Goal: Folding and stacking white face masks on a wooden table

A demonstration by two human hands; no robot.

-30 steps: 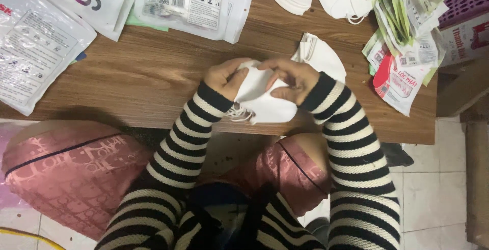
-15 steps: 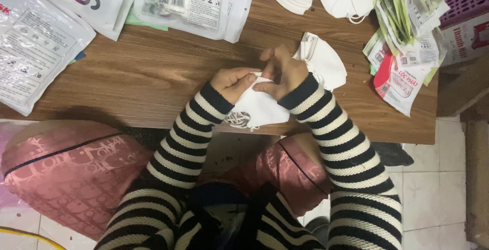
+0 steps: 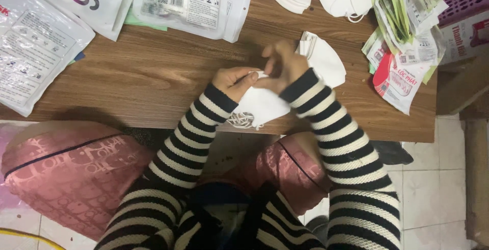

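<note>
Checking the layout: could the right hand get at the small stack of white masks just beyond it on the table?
Probably yes. The stack of white masks lies right beside the right hand with nothing between, though both hands are busy with the folded white mask.

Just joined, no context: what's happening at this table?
A person in a striped top holds a folded white face mask at the near edge of a wooden table, left hand and right hand pinching its upper edge together. Its ear loops hang over the table edge. Another white mask lies just beyond; printed packets are piled at right.
</note>
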